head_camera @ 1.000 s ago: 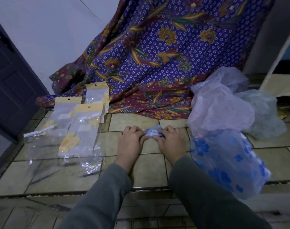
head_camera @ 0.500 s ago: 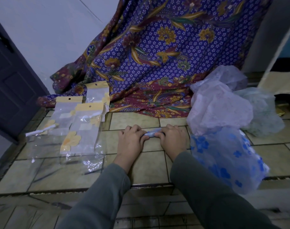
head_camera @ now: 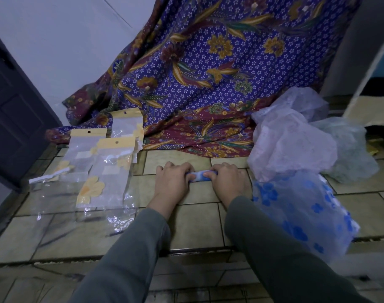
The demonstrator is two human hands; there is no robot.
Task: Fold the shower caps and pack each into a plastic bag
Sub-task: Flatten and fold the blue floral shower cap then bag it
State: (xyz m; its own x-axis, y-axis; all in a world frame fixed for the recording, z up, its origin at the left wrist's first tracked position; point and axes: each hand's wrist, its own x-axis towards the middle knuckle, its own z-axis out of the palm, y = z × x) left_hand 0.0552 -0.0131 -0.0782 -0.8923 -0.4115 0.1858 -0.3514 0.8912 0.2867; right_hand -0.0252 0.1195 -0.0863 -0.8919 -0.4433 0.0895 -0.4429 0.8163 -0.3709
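A blue-and-white shower cap (head_camera: 201,176), rolled into a tight narrow bundle, lies on the tiled floor between my hands. My left hand (head_camera: 172,182) grips its left end and my right hand (head_camera: 227,181) grips its right end, fingers curled over it. To the left lie three clear plastic bags with yellow header cards (head_camera: 111,169), overlapping each other. To the right sits a pile of loose shower caps: a blue-flowered one (head_camera: 300,213) in front, a pale lilac one (head_camera: 289,147) behind it and a greenish one (head_camera: 350,152) further right.
A purple and maroon floral cloth (head_camera: 208,84) drapes down the wall behind my hands. A dark door (head_camera: 14,110) stands at the left. A step edge (head_camera: 197,251) in the tiled floor runs across beneath my forearms.
The rolled cap has become narrower and tighter between my hands, which stayed almost in place. The view shifted slightly.
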